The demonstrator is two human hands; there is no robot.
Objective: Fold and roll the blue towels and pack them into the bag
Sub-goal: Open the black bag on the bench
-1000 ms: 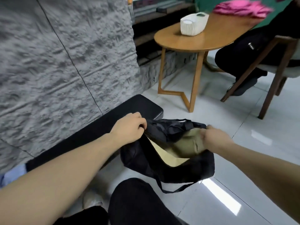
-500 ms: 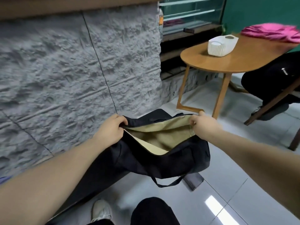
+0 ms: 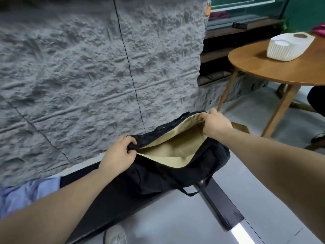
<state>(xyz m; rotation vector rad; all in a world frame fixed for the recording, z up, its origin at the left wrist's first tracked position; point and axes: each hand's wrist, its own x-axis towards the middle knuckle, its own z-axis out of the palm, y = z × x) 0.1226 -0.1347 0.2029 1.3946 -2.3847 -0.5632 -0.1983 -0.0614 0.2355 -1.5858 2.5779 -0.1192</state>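
While the black bag [image 3: 177, 164] sits on a dark bench [image 3: 223, 206] against the grey stone wall [image 3: 88, 76], both hands work its mouth in the head view, the only view given. The left hand [image 3: 117, 155] grips the near-left end of the rim, fingers curled round the black fabric; the right hand [image 3: 215, 125] pinches the far-right end, and the two are well apart, stretching the opening so the tan lining [image 3: 175, 147] shows. No towel can be seen inside. A pale blue towel [image 3: 26, 196] lies at the left edge of the frame, beside the bench end and behind the left forearm.

The step looks like spreading the bag ready for packing. To do it well, keep the rim taut along its length and pull the near lip down so the cavity stays open once a hand lets go.

The wall stands just behind the bag, so room lies toward the person and over the tiled floor [image 3: 175, 222]. A loose strap [image 3: 189, 192] hangs off the front and could snag. The wooden desk [image 3: 274, 71] with its white basket [image 3: 290, 46] stands to the right, apart from the bag.
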